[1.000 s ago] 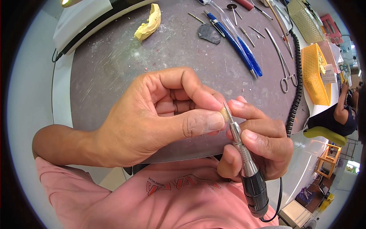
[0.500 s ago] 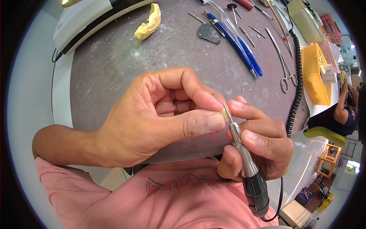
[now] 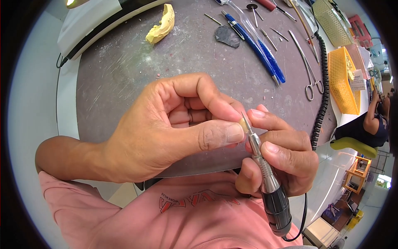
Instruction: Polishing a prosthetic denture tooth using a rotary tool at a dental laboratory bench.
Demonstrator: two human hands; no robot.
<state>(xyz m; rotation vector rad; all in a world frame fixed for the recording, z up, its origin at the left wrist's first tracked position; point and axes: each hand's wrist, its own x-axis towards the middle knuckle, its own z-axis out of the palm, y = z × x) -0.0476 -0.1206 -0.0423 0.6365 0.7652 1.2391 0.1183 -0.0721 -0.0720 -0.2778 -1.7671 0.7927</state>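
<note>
Between the thumb and index finger of my left hand is a small yellowish, tooth-like piece, mostly hidden by the fingertips. My right hand grips a rotary handpiece with a silver front and black body, its fingers wrapped around the metal part. A thin pointed bur sticks up from the handpiece and lies against or just in front of the piece; contact cannot be made out for certain. Both hands meet over the near edge of the bench, fingertips almost touching.
On the scratched grey bench mat lie a yellow plaster dental model, a dark flat piece, a blue pen, several burs and scissor-handled forceps. A black coiled cord runs beside yellow baskets. Another person sits at far right.
The handpiece and my right hand have shifted very slightly left. My left hand keeps its pinch on the small piece in the same place.
</note>
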